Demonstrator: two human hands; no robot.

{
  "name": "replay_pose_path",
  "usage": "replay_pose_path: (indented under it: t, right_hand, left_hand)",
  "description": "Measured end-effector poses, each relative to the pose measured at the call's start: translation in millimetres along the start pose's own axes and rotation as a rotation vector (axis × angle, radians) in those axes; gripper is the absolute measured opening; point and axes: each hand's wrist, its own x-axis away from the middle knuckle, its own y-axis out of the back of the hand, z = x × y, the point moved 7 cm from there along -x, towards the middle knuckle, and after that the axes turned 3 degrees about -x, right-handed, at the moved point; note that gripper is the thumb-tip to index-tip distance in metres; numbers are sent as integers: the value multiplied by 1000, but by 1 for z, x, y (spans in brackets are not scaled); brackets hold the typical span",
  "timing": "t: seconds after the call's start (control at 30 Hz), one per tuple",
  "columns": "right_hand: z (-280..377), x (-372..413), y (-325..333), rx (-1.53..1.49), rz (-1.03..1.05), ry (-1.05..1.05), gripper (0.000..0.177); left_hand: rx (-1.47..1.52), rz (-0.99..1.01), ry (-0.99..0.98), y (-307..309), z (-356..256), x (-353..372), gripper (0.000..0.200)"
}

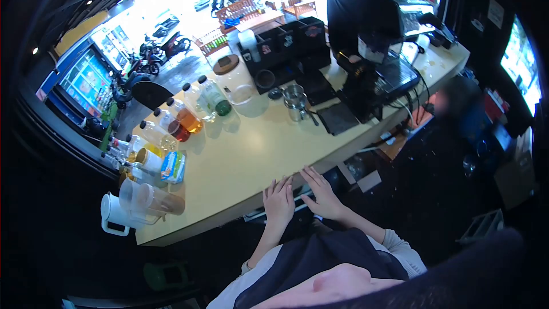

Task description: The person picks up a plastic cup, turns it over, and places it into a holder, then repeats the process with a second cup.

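Note:
My left hand (279, 203) rests at the front edge of the pale counter (246, 160), fingers extended and nothing in it. Close beside it on the right, my right hand (321, 194) touches the same edge, its fingers stretched out and its thumb apart. Neither hand holds anything. Farther back on the counter, a metal pitcher (294, 103) stands near a black mat (338, 118). A row of bottles runs along the left side, among them one with amber liquid (187, 119) and one with green contents (217, 98).
A coffee machine (377, 74) and a black organizer (291, 43) stand at the back right. Clear jugs (161, 199), a white pitcher (116, 213) and a blue packet (173, 167) are on the left. A large lidded jar (235, 83) stands behind the bottles.

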Motion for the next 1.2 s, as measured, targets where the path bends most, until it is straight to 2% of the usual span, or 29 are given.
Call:
replay_pose_path:
  t: [0.17,0.3,0.53,0.7,1.0,1.2]
  right_hand:
    - [-11,63,14,7,-41,-135,73]
    - [-17,99,40,47,-149,-234,74]
    - [-26,146,94,120,-295,-285,73]
    - [-47,182,141,136,-391,-296,72]
    - [-102,273,265,171,-460,-406,70]
    - [-147,333,331,207,-435,-476,70]
  left_hand:
    - [-18,120,-45,-28,-41,31,42]
    - [-35,151,-172,-38,-75,36,42]
    - [0,166,-340,-56,-146,35,43]
    - [28,242,-452,-85,-211,45,42]
    - [89,254,-587,-142,-358,45,41]
    - [117,264,-654,-203,-446,48,42]
